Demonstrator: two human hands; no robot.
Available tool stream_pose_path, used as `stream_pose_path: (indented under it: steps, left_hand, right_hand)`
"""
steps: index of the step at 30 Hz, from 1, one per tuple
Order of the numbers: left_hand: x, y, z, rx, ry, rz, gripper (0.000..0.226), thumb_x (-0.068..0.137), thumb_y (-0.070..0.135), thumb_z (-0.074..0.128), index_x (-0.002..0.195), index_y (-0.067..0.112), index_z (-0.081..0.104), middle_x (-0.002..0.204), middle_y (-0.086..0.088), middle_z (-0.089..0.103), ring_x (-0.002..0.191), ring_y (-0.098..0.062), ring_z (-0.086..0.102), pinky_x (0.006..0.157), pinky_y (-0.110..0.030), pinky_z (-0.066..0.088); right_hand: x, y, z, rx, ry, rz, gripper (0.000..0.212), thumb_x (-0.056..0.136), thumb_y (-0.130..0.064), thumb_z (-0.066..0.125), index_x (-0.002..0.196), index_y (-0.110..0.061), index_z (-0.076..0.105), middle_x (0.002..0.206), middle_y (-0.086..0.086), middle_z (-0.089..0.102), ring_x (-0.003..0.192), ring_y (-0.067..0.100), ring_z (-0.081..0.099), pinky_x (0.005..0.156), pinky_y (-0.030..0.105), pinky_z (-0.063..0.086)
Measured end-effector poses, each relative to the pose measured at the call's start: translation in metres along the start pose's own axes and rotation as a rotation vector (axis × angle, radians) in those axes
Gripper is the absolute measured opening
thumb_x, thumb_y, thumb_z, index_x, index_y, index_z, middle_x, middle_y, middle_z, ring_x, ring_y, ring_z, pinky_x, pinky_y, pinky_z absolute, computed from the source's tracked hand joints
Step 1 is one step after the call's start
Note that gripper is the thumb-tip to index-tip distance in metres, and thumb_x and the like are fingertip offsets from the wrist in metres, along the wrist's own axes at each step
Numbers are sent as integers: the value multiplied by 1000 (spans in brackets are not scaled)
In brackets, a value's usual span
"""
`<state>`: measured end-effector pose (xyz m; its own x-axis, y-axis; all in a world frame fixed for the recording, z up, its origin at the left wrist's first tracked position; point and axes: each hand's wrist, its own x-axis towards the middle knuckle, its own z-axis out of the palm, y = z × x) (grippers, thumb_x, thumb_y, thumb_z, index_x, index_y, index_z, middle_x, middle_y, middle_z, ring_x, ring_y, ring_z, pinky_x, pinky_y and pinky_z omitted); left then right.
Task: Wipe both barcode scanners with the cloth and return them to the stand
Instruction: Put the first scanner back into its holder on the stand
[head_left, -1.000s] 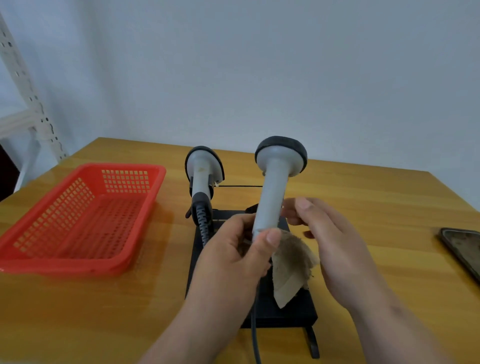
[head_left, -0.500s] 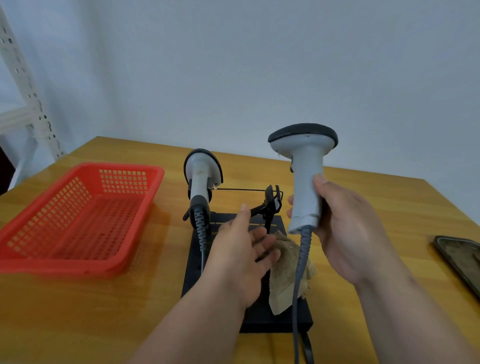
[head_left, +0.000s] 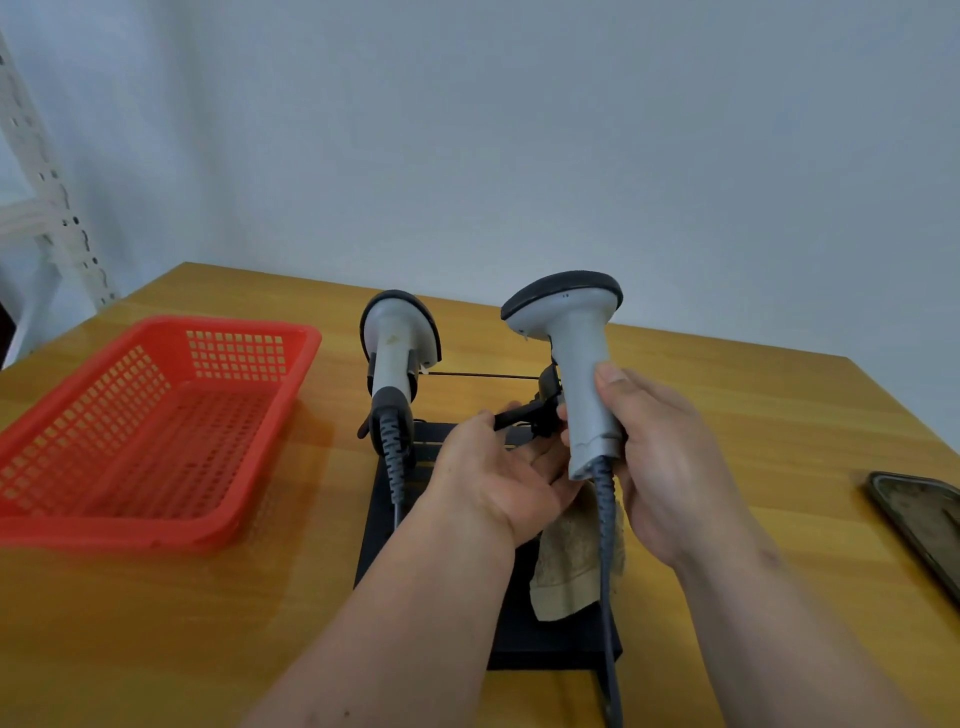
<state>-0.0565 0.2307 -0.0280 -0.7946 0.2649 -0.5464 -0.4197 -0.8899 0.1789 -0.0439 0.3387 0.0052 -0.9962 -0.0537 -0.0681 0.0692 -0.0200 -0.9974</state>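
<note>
Two barcode scanners: one scanner (head_left: 397, 358) seated upright on the black stand (head_left: 524, 636), the other scanner (head_left: 579, 374) gripped round its handle by the right hand (head_left: 670, 467), lower and nearer the stand's free cradle than half a second ago. One tan cloth (head_left: 569, 566), hanging beneath the left hand (head_left: 498, 478), apparently pinched in its curled fingers, just below the held scanner's base. One red basket (head_left: 156, 415); one phone (head_left: 924, 525); one wooden table (head_left: 779, 415).

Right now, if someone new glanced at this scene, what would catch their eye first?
Probably the grey barcode scanner gripped upright in the right hand at centre, above the black stand. Next, the bright red basket on the table's left side. A second scanner sits in the stand between them.
</note>
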Motion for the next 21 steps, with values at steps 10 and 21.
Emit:
stream_pose_path:
  steps: [10, 21]
  left_hand:
    - [0, -3, 0, -145, 55, 12, 48, 101, 37, 40, 78, -4, 51, 83, -24, 59, 111, -30, 55, 109, -46, 37]
    - [11, 0, -2, 34, 148, 81, 42, 103, 33, 37, 78, 1, 46, 39, -10, 43, 25, -16, 35, 39, -14, 39]
  right_hand:
    - [-1, 13, 8, -61, 22, -64, 24, 100, -34, 49, 103, -18, 66, 82, 7, 67, 63, 12, 62, 59, 29, 52]
    - [-2, 17, 19, -353, 38, -202, 28, 102, -42, 38, 127, -37, 47, 91, -6, 65, 65, 9, 69, 63, 28, 56]
